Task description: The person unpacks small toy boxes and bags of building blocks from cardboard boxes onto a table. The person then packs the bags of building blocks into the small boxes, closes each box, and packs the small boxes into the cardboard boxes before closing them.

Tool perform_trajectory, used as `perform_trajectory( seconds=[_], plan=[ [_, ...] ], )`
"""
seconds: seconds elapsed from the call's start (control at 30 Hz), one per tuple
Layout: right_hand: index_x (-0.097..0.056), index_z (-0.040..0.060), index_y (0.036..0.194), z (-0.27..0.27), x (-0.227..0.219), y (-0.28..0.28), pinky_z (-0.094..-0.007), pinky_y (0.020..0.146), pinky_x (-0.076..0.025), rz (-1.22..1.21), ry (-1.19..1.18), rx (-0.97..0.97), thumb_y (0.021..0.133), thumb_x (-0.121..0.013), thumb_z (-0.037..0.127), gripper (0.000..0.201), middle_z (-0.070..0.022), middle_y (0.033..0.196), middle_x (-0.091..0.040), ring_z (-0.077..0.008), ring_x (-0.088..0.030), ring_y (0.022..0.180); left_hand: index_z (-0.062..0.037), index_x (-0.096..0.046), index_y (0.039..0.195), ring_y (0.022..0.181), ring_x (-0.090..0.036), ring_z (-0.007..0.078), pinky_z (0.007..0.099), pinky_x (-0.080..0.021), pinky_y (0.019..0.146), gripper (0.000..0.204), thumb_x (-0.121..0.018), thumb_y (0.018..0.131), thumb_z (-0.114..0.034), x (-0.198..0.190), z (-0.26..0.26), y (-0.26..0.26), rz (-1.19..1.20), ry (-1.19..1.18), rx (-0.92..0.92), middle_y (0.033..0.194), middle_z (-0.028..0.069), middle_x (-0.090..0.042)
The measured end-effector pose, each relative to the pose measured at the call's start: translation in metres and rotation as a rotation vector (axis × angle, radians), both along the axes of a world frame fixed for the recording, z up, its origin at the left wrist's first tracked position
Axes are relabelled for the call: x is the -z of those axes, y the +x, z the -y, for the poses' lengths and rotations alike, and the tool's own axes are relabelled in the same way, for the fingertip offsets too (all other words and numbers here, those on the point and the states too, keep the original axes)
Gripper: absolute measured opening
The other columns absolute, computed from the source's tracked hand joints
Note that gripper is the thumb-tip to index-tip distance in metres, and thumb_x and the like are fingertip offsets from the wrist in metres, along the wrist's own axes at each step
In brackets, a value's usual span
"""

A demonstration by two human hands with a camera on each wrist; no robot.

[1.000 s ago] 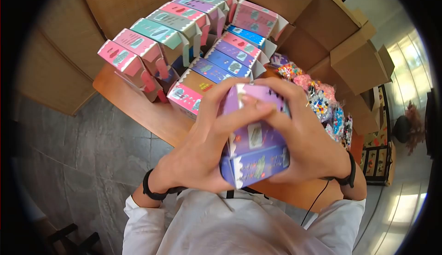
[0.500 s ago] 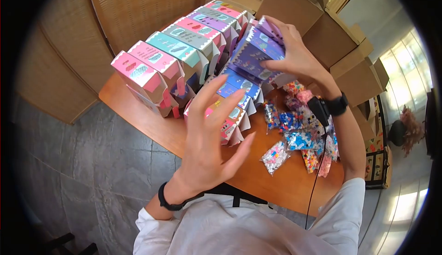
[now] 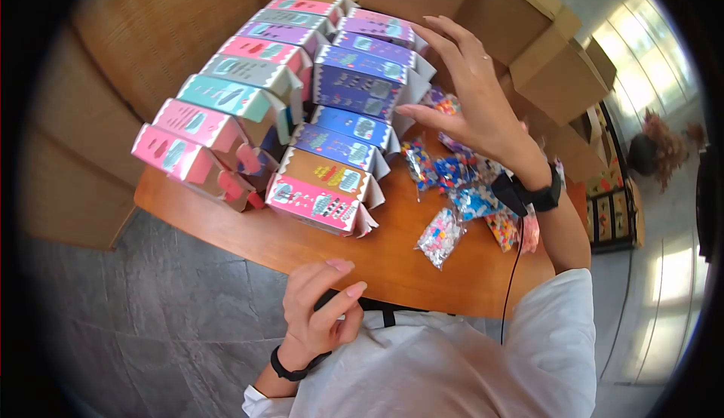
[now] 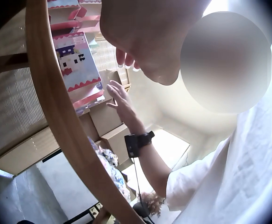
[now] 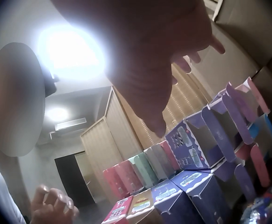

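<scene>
My right hand point(image 3: 479, 97) is beside the right-hand row of cardboard boxes, fingers spread and nothing in its grasp. Its thumb tip overlaps the flap side of a violet box point(image 3: 358, 92), which lies on top of the row with other purple and blue boxes. In the right wrist view the same violet box point(image 5: 189, 144) rests on lower ones, its end flaps folded out. My left hand point(image 3: 317, 308) hangs loosely curled and empty over the table's front edge, close to my body.
Another row of pink, teal and grey boxes point(image 3: 226, 93) stands to the left. Plastic bags of colourful beads point(image 3: 471, 199) lie on the wooden table point(image 3: 392, 267) at right. Large brown cartons point(image 3: 566, 78) stand behind them. A thin black cable point(image 3: 513, 275) runs from my right wrist.
Both hands gripped a purple and blue box stack; then the right alone carried it to the row. Now the boxes lie there, released, and my left hand has drawn back towards my body.
</scene>
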State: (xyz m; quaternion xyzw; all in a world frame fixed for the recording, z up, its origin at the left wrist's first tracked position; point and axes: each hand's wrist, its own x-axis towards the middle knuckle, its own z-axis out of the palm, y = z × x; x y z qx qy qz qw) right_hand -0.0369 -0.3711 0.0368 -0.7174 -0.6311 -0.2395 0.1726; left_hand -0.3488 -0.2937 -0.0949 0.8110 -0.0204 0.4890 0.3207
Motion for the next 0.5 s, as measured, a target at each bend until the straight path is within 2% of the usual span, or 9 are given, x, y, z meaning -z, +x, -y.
perform_trajectory(
  seconds=[0.03, 0.07, 0.17, 0.2, 0.27, 0.3, 0.4, 0.43, 0.5],
  plan=[
    [-0.045, 0.0124, 0.153, 0.016, -0.005, -0.012, -0.0532, 0.114, -0.034, 0.009, 0.003, 0.035, 0.082, -0.084, 0.04, 0.086, -0.0163, 0.153, -0.044, -0.039, -0.042, 0.141, -0.0082, -0.061, 0.117, 0.099, -0.067, 0.0336, 0.0437, -0.056, 0.082, 0.048, -0.062, 0.073, 0.011, 0.003, 0.004, 0.001, 0.013, -0.017, 0.024, 0.114, 0.016, -0.066],
    [-0.045, 0.0124, 0.153, 0.035, -0.005, -0.021, -0.0532, 0.114, -0.034, 0.002, 0.003, 0.075, 0.082, -0.084, 0.04, 0.086, -0.0163, 0.153, -0.044, -0.039, -0.042, 0.141, -0.0082, -0.061, 0.117, 0.099, -0.067, 0.0336, 0.0437, -0.056, 0.082, 0.048, -0.062, 0.073, 0.011, 0.006, 0.009, 0.002, 0.006, -0.017, 0.065, 0.114, 0.016, -0.066],
    [-0.055, 0.0119, 0.146, 0.101, 0.001, -0.044, -0.0499, 0.115, -0.035, -0.005, 0.006, 0.236, 0.086, -0.081, 0.028, 0.067, -0.0153, 0.154, -0.046, -0.0385, -0.043, 0.143, -0.0063, -0.068, 0.112, 0.091, -0.068, 0.031, 0.0418, -0.056, 0.081, 0.043, -0.066, 0.073, 0.011, 0.022, 0.025, 0.013, -0.088, -0.053, 0.178, 0.104, 0.0131, -0.069],
    [-0.055, 0.0119, 0.146, 0.124, 0.008, -0.048, -0.0499, 0.115, -0.035, -0.002, 0.006, 0.28, 0.086, -0.081, 0.028, 0.067, -0.0153, 0.154, -0.046, -0.0385, -0.043, 0.143, -0.0063, -0.068, 0.112, 0.091, -0.068, 0.031, 0.0418, -0.056, 0.081, 0.043, -0.066, 0.073, 0.011, 0.025, 0.03, 0.019, -0.087, -0.052, 0.223, 0.104, 0.0131, -0.069],
    [-0.058, 0.0108, 0.142, 0.172, 0.024, -0.053, -0.0503, 0.115, -0.035, -0.089, -0.023, 0.454, 0.086, -0.081, 0.025, 0.062, -0.0154, 0.152, -0.048, -0.0388, -0.043, 0.142, -0.0052, -0.068, 0.116, 0.093, -0.068, 0.0317, 0.0417, -0.055, 0.082, 0.045, -0.07, 0.073, 0.01, 0.028, 0.039, 0.033, -0.17, -0.006, 0.182, 0.108, 0.0136, -0.068],
    [-0.058, 0.0108, 0.142, 0.193, 0.031, -0.055, -0.0503, 0.115, -0.035, -0.085, -0.017, 0.489, 0.086, -0.081, 0.025, 0.062, -0.0154, 0.152, -0.048, -0.0388, -0.043, 0.142, -0.005, -0.068, 0.119, 0.102, -0.065, 0.0357, 0.0446, -0.053, 0.088, 0.046, -0.073, 0.075, 0.007, 0.032, 0.043, 0.038, -0.234, -0.017, 0.213, 0.118, 0.0157, -0.066],
    [-0.062, 0.0084, 0.136, 0.247, 0.05, -0.055, -0.0478, 0.113, -0.038, -0.227, 0.074, 0.673, 0.087, -0.081, 0.021, 0.054, -0.0158, 0.149, -0.05, -0.0379, -0.048, 0.138, -0.0055, -0.068, 0.119, 0.112, -0.061, 0.0396, 0.0486, -0.05, 0.095, 0.043, -0.074, 0.078, 0.003, 0.024, 0.052, 0.057, -0.294, 0.059, 0.229, 0.127, 0.0179, -0.062],
    [-0.063, 0.0072, 0.134, 0.262, 0.056, -0.052, -0.0458, 0.112, -0.04, -0.277, 0.158, 0.705, 0.088, -0.079, 0.019, 0.05, -0.0157, 0.148, -0.051, -0.0367, -0.05, 0.136, -0.0068, -0.065, 0.125, 0.127, -0.052, 0.0451, 0.0524, -0.045, 0.105, 0.047, -0.076, 0.08, -0.001, 0.027, 0.056, 0.059, -0.376, 0.067, 0.249, 0.139, 0.0211, -0.054],
    [-0.064, 0.0045, 0.13, 0.289, 0.07, -0.038, -0.0406, 0.108, -0.046, -0.336, 0.32, 0.74, 0.094, -0.074, 0.015, 0.039, -0.0147, 0.141, -0.056, -0.0312, -0.056, 0.131, -0.0075, -0.063, 0.13, 0.132, -0.048, 0.0463, 0.053, -0.043, 0.108, 0.051, -0.077, 0.08, -0.002, 0.019, 0.063, 0.067, -0.412, 0.104, 0.244, 0.143, 0.0225, -0.051]
  ],
)
